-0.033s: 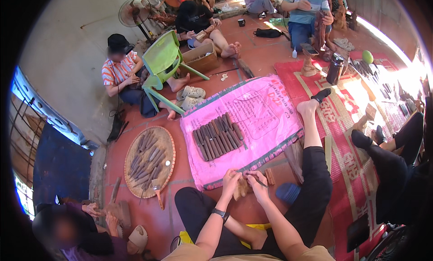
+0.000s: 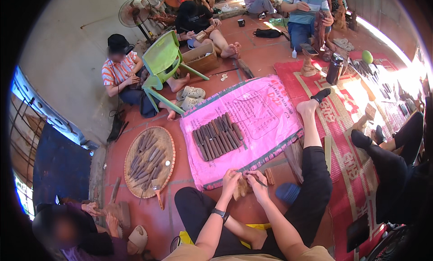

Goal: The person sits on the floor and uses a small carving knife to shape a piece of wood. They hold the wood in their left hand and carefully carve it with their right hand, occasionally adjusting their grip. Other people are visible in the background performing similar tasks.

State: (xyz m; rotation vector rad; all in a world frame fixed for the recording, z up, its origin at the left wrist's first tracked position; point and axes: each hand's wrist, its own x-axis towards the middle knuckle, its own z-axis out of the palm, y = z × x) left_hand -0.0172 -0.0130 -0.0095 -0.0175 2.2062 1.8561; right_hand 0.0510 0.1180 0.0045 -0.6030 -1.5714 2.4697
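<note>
My left hand (image 2: 230, 181) and my right hand (image 2: 257, 183) are close together between my bent legs, just below the near edge of a pink printed sack (image 2: 266, 121). The fingers of the left are closed in a pinch; whatever they hold is too small to make out. A thin dark pen-like tool (image 2: 262, 183) sticks out from the closed fingers of the right. Below both hands lies a tan, rough-looking piece (image 2: 242, 190), partly covered by them. Several dark brown carved-looking sticks (image 2: 216, 137) lie in rows on the sack.
Left of the sack, a round woven tray (image 2: 127, 164) carries more brown pieces, with a brush (image 2: 158, 197) at its rim. A green chair (image 2: 163, 58) stands behind. Right are a blue rounded object (image 2: 287, 193) and a red patterned mat (image 2: 345, 146). Several people sit around.
</note>
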